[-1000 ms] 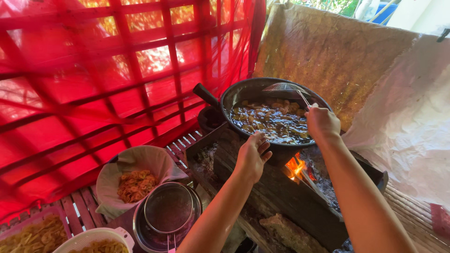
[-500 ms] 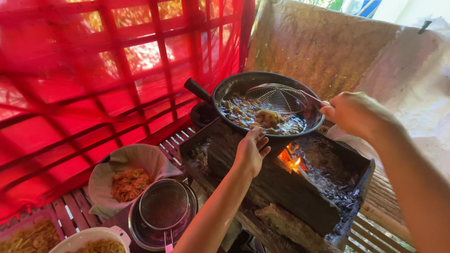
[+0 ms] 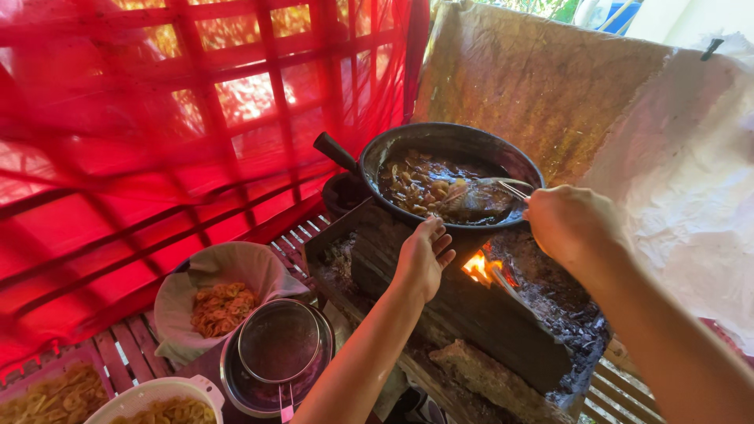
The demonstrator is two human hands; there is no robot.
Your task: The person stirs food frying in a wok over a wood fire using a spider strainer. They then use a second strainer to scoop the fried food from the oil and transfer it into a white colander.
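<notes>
The right hand (image 3: 569, 224) gripped the wire skimmer (image 3: 475, 196), whose long axis ran leftward into the dark pan (image 3: 440, 141) of frying food. The left hand (image 3: 424, 255), fingers loosely open, rested on the stove box's edge (image 3: 353, 228). Flame (image 3: 481, 268) burned just beside it; red netting (image 3: 157, 157) closed the left.

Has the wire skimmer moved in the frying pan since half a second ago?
Yes. The skimmer, held by the right hand, was lifted near the pan's far rim; now it is sunk among the frying pieces, nearer the front rim.
</notes>
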